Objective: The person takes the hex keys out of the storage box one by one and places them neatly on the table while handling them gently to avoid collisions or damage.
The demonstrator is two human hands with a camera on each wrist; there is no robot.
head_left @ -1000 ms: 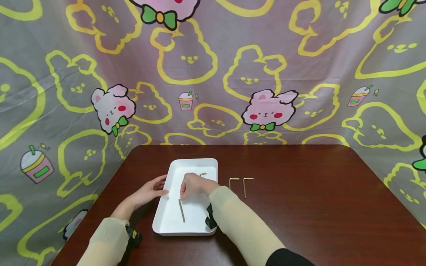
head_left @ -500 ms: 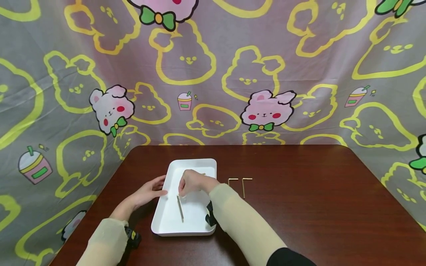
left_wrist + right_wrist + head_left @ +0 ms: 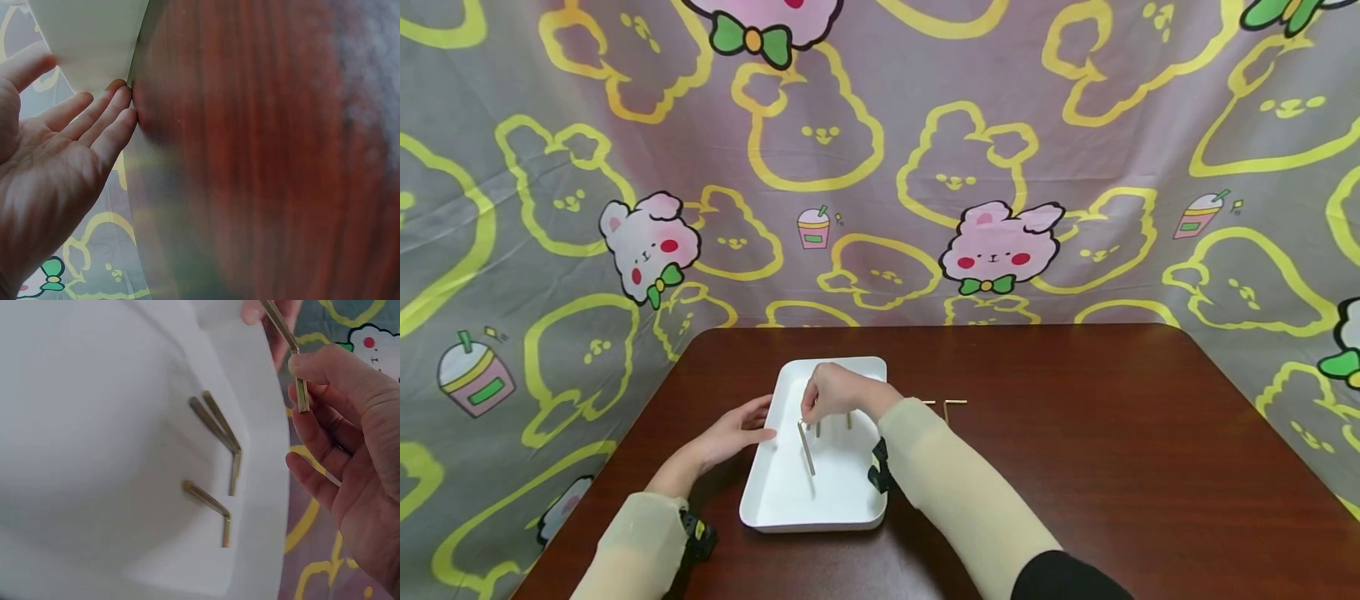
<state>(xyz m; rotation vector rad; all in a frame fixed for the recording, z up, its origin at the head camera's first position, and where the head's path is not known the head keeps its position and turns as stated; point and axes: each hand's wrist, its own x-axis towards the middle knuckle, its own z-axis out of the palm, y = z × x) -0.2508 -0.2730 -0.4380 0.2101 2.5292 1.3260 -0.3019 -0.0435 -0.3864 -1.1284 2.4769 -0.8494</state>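
My right hand (image 3: 842, 393) pinches a gold L-shaped hex key (image 3: 807, 450) near its bend, between thumb and fingers. The key hangs over the white tray (image 3: 775, 504), its long arm slanting down towards me. Farther back in the tray lie more gold hex keys (image 3: 226, 515), partly hidden by the hand in the head view. Two arms close together (image 3: 215, 425) show beside the tray wall in the right wrist view. My left hand (image 3: 733, 431) rests on the tray's left side, fingers extended, thumb at the rim; the left wrist view shows its fingertips touching the wall.
Two more gold hex keys lie on the brown table (image 3: 1075, 467) just right of the tray; my right forearm partly covers them. One short arm (image 3: 955, 402) shows plainly. A patterned cloth (image 3: 880, 167) hangs behind and beside the table.
My right hand has moved towards the far end of the tray, carrying the hex key with it. Other keys beyond it now show more. My left hand stays in place.
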